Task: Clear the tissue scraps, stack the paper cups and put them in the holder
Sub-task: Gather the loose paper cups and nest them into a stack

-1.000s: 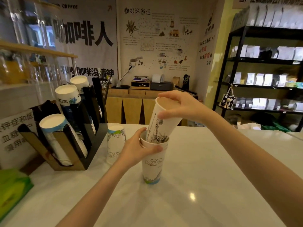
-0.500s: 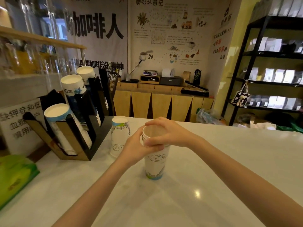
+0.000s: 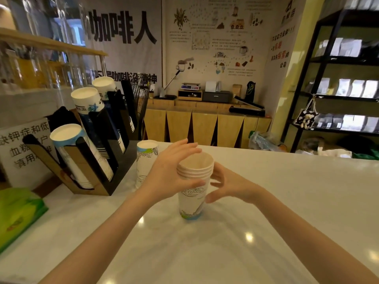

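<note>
A stack of several nested white paper cups (image 3: 192,201) stands upright on the white counter (image 3: 287,201), mouth up. My left hand (image 3: 170,175) grips it from the left, thumb across the front just under the rims. My right hand (image 3: 227,185) is at the stack's right side with fingers spread; I cannot tell whether it touches the stack. One more printed paper cup (image 3: 146,160) stands upside down just behind my left hand. The black and wood cup holder (image 3: 90,177) sits at the left with three slanted cup stacks (image 3: 67,138) in its slots.
A green tissue pack (image 3: 18,212) lies at the counter's left edge. A white sign with printed text (image 3: 22,148) leans behind the holder. Wooden cabinets (image 3: 205,128) and a black shelf rack (image 3: 338,95) stand beyond the counter.
My right hand pushed the tilted top cup down into the stack, then left the rim and moved to the stack's right side, fingers spread. My left hand stayed on the stack.
</note>
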